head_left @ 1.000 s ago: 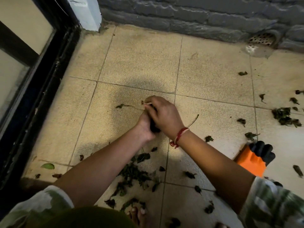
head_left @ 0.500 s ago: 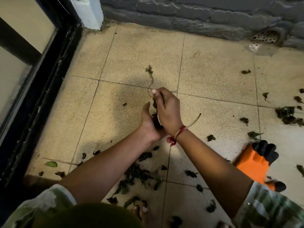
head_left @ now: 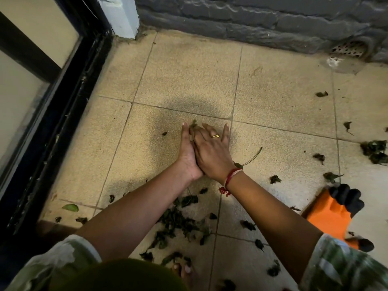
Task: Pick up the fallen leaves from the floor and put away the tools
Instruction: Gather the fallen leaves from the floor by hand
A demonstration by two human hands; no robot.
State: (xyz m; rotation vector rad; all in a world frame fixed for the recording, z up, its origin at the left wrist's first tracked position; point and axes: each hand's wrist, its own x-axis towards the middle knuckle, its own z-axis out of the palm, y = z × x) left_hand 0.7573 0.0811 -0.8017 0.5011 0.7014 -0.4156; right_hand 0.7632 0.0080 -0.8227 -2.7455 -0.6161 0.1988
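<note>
**While My Palms Press Together, Leaves Lie All Round**

As my left hand (head_left: pixel 187 153) and right hand (head_left: pixel 212 153) meet palm to palm over the tiled floor (head_left: pixel 189 70), the fingers of both lie straight and flat against each other, curled round nothing. Between them a few crumpled leaf scraps (head_left: pixel 193 124) poke out at the fingertips. A gold ring (head_left: pixel 215 135) sits on a finger of my right hand, and a red thread (head_left: pixel 230 178) is tied round that wrist. Just beside the wrist a thin stem (head_left: pixel 254 155) lies on the tile.

Under my forearms, nearer my body, a loose heap of dark fallen leaves (head_left: pixel 178 224) spreads across the tile joints, with my toes (head_left: pixel 184 269) near its close edge. Single leaves are scattered to the right, and a smaller clump (head_left: pixel 374 150) lies at the right edge. One green leaf (head_left: pixel 70 207) rests apart on the left, near the black door frame (head_left: pixel 63 106).

At the lower right sits an orange tool (head_left: pixel 329 216) with black finger-like shapes on it; I cannot tell what it is. Farthest off, a grey stone wall (head_left: pixel 252 19) borders the floor, with a perforated drain cover (head_left: pixel 347 48) at its right end.
</note>
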